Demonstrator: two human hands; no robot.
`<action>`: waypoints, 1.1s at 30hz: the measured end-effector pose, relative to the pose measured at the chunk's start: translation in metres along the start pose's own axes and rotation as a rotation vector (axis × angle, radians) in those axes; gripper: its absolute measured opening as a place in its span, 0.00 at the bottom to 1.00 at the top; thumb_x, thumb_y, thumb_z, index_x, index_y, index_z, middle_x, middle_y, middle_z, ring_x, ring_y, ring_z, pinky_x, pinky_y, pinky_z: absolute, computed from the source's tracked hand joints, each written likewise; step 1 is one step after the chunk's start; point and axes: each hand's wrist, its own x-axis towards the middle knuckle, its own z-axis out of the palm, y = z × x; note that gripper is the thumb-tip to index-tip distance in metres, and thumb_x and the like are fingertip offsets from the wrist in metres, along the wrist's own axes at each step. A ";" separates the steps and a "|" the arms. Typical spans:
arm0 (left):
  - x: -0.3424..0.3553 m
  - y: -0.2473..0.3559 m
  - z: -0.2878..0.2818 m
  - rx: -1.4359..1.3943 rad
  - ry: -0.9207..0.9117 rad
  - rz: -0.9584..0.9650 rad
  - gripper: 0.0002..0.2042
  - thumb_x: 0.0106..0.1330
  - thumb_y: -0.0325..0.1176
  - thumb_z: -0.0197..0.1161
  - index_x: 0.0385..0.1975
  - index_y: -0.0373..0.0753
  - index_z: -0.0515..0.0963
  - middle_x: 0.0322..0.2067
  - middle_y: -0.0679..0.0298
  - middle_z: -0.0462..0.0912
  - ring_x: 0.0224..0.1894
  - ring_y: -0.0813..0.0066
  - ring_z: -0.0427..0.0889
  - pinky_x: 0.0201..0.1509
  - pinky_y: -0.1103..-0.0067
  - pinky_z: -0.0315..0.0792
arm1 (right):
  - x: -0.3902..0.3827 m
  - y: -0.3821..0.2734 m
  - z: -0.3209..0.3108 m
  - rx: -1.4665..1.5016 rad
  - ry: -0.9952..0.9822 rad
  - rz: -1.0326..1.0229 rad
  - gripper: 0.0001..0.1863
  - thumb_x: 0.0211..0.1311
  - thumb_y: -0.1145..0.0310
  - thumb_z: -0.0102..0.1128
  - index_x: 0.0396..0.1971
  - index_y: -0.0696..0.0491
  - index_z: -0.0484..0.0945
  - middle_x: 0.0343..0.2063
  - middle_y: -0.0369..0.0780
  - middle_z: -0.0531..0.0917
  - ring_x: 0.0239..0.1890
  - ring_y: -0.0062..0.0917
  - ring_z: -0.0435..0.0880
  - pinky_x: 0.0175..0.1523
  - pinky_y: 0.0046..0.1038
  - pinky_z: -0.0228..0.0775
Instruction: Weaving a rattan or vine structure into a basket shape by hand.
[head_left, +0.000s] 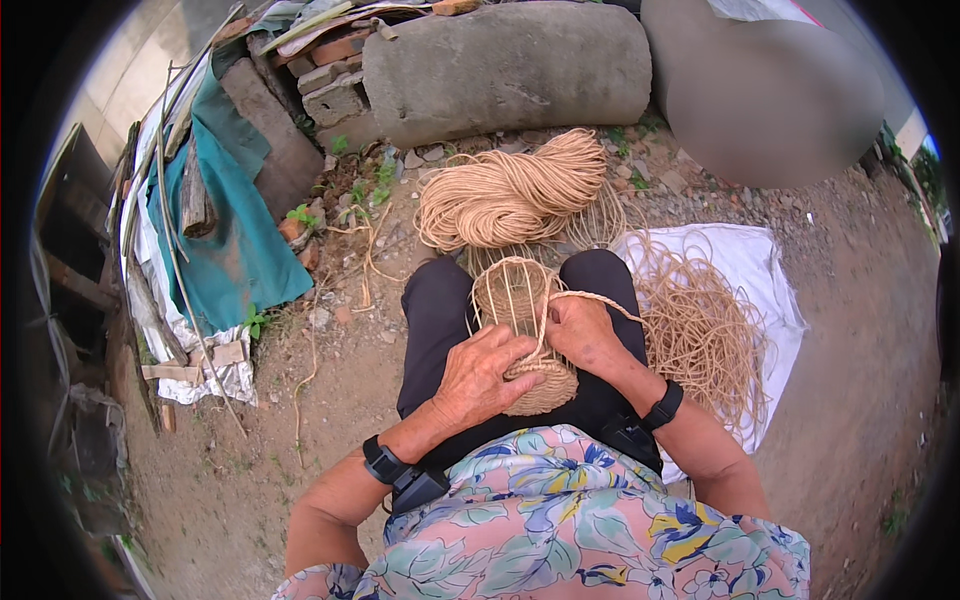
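Between my knees lies a tan woven rope slipper [543, 395]. Its near end is closely woven and rounded, while several taut cords run over its open far part to a looped rim. My left hand [480, 370] grips the slipper's left side, thumb toward the woven near end and fingers over the cords. On the right, my right hand [582, 332] is closed at the slipper's edge, fingers pinched on a twisted cord [602, 298]. This cord passes over the hand and trails right toward the loose pile. The exact pinch point is hidden.
A thick coil of tan rope [510, 195] lies ahead of my knees. Loose cord [700, 335] is heaped on a white sheet [785, 300] to my right. Beyond stands a concrete cylinder [510, 75]. Teal cloth [235, 230], sticks and bricks are at left.
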 end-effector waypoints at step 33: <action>-0.049 -0.018 -0.014 -0.645 0.030 -0.524 0.09 0.68 0.32 0.57 0.42 0.35 0.79 0.29 0.67 0.80 0.29 0.84 0.77 0.34 0.83 0.74 | -0.001 -0.061 -0.005 -0.336 0.010 -0.152 0.27 0.58 0.44 0.58 0.18 0.57 0.78 0.14 0.46 0.79 0.21 0.41 0.81 0.30 0.39 0.71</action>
